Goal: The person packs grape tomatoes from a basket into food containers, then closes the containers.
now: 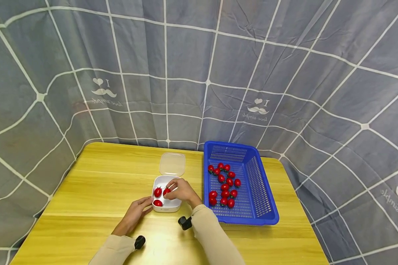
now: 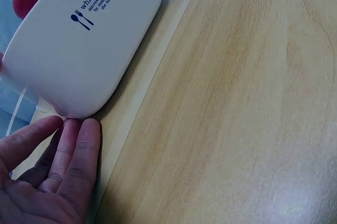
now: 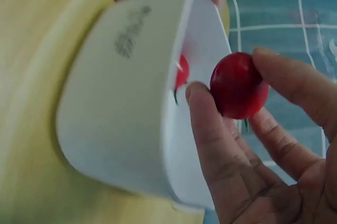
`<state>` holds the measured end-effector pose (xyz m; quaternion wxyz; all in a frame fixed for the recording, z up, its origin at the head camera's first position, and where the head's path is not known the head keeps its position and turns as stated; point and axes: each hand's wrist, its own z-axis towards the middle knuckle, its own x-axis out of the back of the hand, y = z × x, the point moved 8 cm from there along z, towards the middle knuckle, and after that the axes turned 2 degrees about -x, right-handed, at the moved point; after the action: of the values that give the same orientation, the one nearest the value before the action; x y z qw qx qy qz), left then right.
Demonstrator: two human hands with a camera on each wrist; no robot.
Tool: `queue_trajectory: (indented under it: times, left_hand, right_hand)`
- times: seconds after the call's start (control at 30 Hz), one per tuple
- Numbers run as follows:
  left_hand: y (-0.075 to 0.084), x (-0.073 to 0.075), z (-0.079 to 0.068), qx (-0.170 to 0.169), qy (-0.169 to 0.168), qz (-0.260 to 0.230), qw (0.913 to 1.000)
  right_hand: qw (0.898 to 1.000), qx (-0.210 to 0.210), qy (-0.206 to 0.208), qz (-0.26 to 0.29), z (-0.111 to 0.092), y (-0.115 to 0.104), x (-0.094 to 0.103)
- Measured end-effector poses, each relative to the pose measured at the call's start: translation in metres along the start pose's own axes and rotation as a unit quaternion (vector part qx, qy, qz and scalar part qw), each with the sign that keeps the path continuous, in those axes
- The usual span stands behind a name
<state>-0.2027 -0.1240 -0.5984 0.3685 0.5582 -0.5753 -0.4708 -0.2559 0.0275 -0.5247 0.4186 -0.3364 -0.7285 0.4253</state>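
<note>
A red tomato (image 3: pixel 239 86), near the center of the right wrist view, is pinched between the thumb and finger of the right hand (image 1: pixel 183 191) over the open top of a white box (image 1: pixel 167 209). The box sits low and just left of center in the head view; two further tomatoes (image 1: pixel 157 197) lie inside, toward its left side. The left hand (image 1: pixel 136 212) — fingers extended, not gripping — touches the box at its lower left with the fingertips. A translucent lid (image 1: pixel 172 164) lies flat just above the box in the frame. To the right stands a blue basket (image 1: pixel 248 221), its loose tomatoes (image 1: pixel 224 187) gathered mostly toward the left side. All rest on a yellow wooden table (image 1: pixel 112 184); a gray curtain (image 1: pixel 185 51) — white grid lines, mirrored lettering — fills the upper frame.
</note>
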Motion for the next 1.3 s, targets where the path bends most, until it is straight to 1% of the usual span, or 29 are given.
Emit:
queue_trajectory:
  times: [0.13, 0.27, 0.4, 0.57, 0.73, 0.83, 0.93, 1.0, 1.17, 1.3]
  left_hand:
    - [0.001, 0.001, -0.001, -0.005, -0.002, 0.004, 1.0000]
    - [0.001, 0.001, -0.001, -0.008, -0.003, 0.004, 1.0000]
    - [0.001, 0.001, -0.001, -0.007, -0.005, 0.005, 1.0000]
    - [0.001, 0.001, 0.000, -0.006, -0.006, 0.001, 1.0000]
    - [0.002, 0.001, 0.001, -0.006, -0.007, -0.003, 1.0000]
    - [0.001, 0.002, 0.000, -0.003, -0.005, 0.000, 1.0000]
    - [0.001, 0.001, 0.000, -0.001, -0.010, 0.005, 0.9999]
    - [0.001, 0.002, 0.000, 0.000, -0.008, 0.005, 1.0000]
    - [-0.002, 0.003, 0.001, 0.002, 0.004, -0.002, 1.0000]
    - [0.000, 0.002, 0.001, 0.000, 0.002, 0.002, 1.0000]
  right_hand:
    - [1.000, -0.001, 0.006, -0.016, 0.000, 0.004, -0.011]
    - [0.998, 0.001, 0.022, -0.064, 0.000, 0.006, -0.016]
    - [0.994, -0.002, 0.039, -0.100, -0.001, 0.006, -0.017]
    - [0.992, -0.008, 0.050, -0.117, -0.001, 0.004, -0.016]
    - [0.990, -0.006, 0.055, -0.133, 0.000, 0.003, -0.016]
    - [0.991, -0.006, 0.053, -0.124, -0.001, 0.004, -0.015]
    - [0.992, 0.004, 0.057, -0.114, -0.002, 0.003, -0.012]
    - [0.994, 0.013, 0.059, -0.090, -0.003, 0.001, -0.008]
    - [0.998, 0.027, 0.056, -0.018, -0.009, -0.009, 0.010]
    - [0.999, 0.019, 0.051, 0.003, -0.014, -0.016, 0.029]
